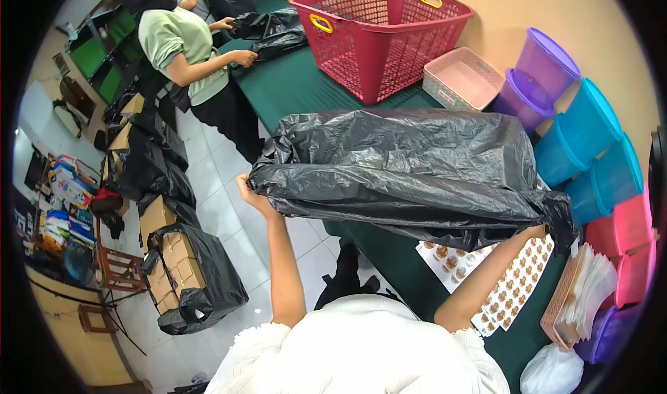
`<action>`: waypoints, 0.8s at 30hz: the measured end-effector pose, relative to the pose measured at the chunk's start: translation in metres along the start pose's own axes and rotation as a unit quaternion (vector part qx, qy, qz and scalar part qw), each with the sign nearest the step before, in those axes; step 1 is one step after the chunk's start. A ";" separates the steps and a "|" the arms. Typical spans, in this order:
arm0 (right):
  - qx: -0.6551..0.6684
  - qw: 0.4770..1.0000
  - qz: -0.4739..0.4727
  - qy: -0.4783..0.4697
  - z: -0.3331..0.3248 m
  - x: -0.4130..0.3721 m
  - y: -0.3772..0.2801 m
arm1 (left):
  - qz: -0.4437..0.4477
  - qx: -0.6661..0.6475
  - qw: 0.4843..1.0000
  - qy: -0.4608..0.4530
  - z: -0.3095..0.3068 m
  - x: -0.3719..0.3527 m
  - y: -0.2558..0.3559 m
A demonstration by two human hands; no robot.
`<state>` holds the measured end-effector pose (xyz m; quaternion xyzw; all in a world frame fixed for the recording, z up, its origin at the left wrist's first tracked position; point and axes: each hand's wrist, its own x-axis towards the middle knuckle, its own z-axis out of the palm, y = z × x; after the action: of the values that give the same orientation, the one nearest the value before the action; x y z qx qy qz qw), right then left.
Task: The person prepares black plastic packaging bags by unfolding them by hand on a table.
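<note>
A large black plastic bag point(417, 151) stretches across the middle of the view, partly over the green table. Its surface is creased, its outline looks boxy, and its contents are hidden. My left hand point(256, 196) grips the gathered left end, with most fingers behind the plastic. At the lower right corner, my right hand point(535, 233) holds a bunched part of the same bag, its fingers largely covered. Sheets of round brown-printed stickers point(511, 286) lie beneath my right forearm.
A red basket point(372, 54) and a pink tray point(445, 88) stand at the back of the green table point(278, 92). Purple, blue and pink tubs point(590, 123) line its right side. Another person point(184, 54) handles black plastic at the far left. Bagged cardboard boxes point(184, 262) occupy the floor.
</note>
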<state>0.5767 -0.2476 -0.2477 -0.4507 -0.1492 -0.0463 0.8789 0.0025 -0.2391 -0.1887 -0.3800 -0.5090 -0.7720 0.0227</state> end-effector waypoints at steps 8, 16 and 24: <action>0.046 0.975 0.212 -0.036 -0.049 -0.031 -0.018 | -0.153 0.050 0.930 -0.329 -0.088 -0.041 -0.064; -0.301 0.925 0.108 -0.204 -0.079 -0.070 -0.094 | -0.123 0.144 0.851 -0.490 -0.081 -0.040 0.037; -0.136 0.920 -0.136 -0.342 -0.009 -0.151 -0.238 | -0.359 -0.044 0.821 -0.441 0.009 -0.074 0.134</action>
<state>0.3839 -0.4032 -0.1135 -0.5296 -0.4927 -0.0286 0.6900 0.1170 -0.3228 -0.1290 -0.4704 -0.5308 -0.4973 -0.4998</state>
